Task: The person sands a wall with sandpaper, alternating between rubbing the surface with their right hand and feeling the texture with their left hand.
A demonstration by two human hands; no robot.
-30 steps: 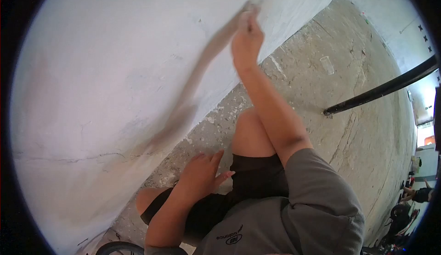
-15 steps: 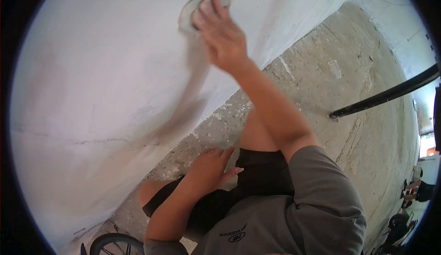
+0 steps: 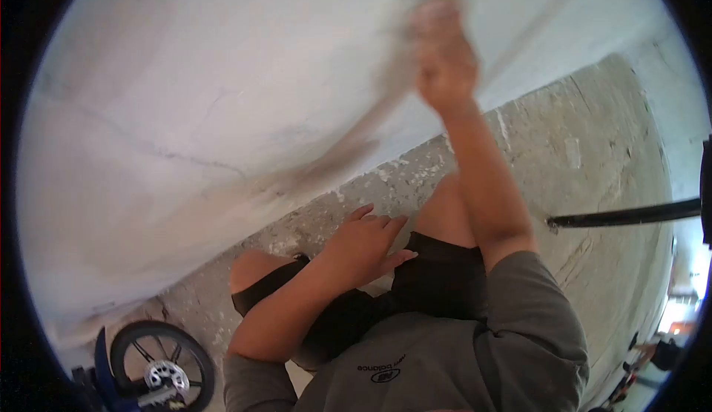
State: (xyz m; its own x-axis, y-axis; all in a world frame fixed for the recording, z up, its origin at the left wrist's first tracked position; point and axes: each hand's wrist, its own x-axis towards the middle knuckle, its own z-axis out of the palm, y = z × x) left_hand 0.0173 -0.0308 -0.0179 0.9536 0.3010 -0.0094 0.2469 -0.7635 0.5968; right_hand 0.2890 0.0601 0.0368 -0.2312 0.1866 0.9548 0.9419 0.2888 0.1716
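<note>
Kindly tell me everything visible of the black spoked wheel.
The black spoked wheel has a rubber-looking tyre, dark spokes and a shiny silver, metal-looking disc at its hub. A silver arm crosses its lower left. It shows side-on, near the white wall; its bottom reaches the picture's edge, so contact with the grey concrete floor is unclear. A dark blue panel is at its left. Neither the left hand nor the right hand touches it.

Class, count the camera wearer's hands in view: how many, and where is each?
2. The right hand, blurred, is raised at the wall; the left hand is lower, between the knees in the picture. Neither is hidden.
</note>
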